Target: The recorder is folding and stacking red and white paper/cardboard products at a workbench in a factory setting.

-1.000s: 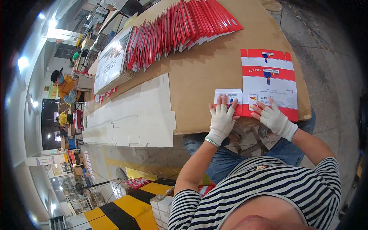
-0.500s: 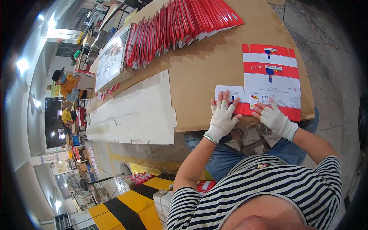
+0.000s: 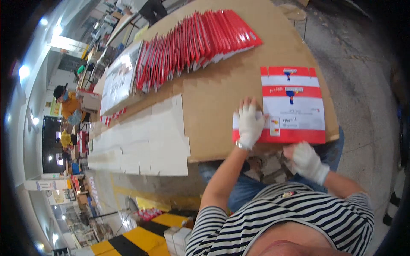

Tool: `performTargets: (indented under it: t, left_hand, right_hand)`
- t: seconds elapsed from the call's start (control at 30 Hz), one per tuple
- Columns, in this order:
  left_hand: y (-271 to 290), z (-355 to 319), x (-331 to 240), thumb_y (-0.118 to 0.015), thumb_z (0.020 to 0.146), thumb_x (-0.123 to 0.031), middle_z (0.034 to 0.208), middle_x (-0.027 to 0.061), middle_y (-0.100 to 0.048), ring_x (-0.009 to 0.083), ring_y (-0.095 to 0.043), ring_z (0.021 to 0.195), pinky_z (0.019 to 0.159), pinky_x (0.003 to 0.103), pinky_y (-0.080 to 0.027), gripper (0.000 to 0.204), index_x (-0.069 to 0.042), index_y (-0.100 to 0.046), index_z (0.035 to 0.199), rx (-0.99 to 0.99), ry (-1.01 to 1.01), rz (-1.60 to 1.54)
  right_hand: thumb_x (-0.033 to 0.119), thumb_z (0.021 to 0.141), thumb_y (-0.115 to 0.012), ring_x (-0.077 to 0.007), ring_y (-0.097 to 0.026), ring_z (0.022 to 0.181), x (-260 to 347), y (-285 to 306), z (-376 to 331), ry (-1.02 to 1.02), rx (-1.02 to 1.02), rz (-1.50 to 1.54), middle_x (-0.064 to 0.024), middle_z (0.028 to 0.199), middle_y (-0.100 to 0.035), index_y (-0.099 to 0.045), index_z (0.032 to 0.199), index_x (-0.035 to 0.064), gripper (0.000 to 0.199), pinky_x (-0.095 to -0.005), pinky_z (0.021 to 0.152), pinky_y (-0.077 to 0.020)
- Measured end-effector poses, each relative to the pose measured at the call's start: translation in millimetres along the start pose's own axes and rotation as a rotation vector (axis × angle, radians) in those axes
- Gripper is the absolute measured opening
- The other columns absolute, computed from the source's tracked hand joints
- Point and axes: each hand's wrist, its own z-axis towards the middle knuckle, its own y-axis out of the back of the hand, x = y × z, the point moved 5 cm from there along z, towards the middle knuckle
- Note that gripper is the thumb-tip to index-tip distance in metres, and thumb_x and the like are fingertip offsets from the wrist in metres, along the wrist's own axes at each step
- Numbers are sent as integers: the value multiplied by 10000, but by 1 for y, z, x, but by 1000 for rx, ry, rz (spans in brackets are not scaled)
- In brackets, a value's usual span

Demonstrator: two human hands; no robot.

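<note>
A flat red and white printed carton [image 3: 294, 104] lies on the brown cardboard-covered table in front of me. My left hand [image 3: 250, 123], in a white glove with bare fingertips, is open and lies over the carton's left side flap, its fingers stretched away from me. My right hand [image 3: 306, 158], gloved the same way, is just off the carton's near edge, at the table's front edge. It is blurred and looks curled, its fingertips hidden, so its hold cannot be told.
A long row of red folded packs [image 3: 198, 42] leans across the table's far side, next to a plastic-wrapped stack [image 3: 121, 83]. White card sheets [image 3: 141, 141] cover the left front. A yellow-and-black striped surface [image 3: 141, 237] is at lower left. People [image 3: 70, 104] work farther left.
My right hand has left the carton's surface and drawn back toward me past its near edge. My left hand has shifted onto the left flap, fingers now closer together. The view has shifted slightly.
</note>
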Motion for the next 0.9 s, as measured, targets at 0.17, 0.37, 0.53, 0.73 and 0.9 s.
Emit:
performTargets:
  t: [0.17, 0.37, 0.53, 0.73, 0.9]
  left_hand:
    - [-37, -82, -69, -656, 868, -132, 1345, 228, -477, 294, -475, 1255, 996, 369, -423, 618, -7, -402, 1418, 317, 186, -814]
    - [-4, -79, -108, -639, 884, -114, 1523, 214, -318, 313, -337, 1401, 1126, 382, -283, 666, 30, -328, 1456, 417, -74, -979]
    - [39, -34, -27, -650, 875, -147, 1490, 211, -378, 358, -368, 1382, 1121, 427, -304, 531, 9, -488, 1356, 220, -110, -599]
    - [122, 109, 84, -669, 861, -158, 1469, 216, -389, 411, -431, 1286, 1050, 499, -374, 510, -8, -513, 1322, -289, -210, -124]
    - [154, 278, 112, -537, 904, -560, 1515, 224, -317, 423, -284, 1397, 1096, 594, -254, 721, -54, -439, 1408, -308, -43, 261]
  right_hand:
    - [184, 932, -593, -202, -614, 1037, -2, -26, -76, -982, -201, 1272, -100, 1056, -646, -512, 1241, -2, 370, -339, 876, -506]
    - [67, 891, -547, -111, -524, 531, -125, 55, -90, -1271, -499, 546, -39, 731, -578, -572, 1071, 15, 190, -280, 484, -443]
    - [70, 855, -557, -30, -477, 534, -299, 136, -42, -939, -289, 552, 25, 761, -608, -548, 1296, 6, 446, -211, 465, -386]
    - [105, 788, -573, -120, -615, 717, -457, 124, 152, -807, -122, 293, -64, 867, -684, -595, 1271, 35, 489, -310, 666, -510]
    - [173, 845, -620, -159, -605, 710, -453, 40, 334, -668, -187, 424, -104, 861, -680, -646, 1124, -9, 334, -329, 644, -495]
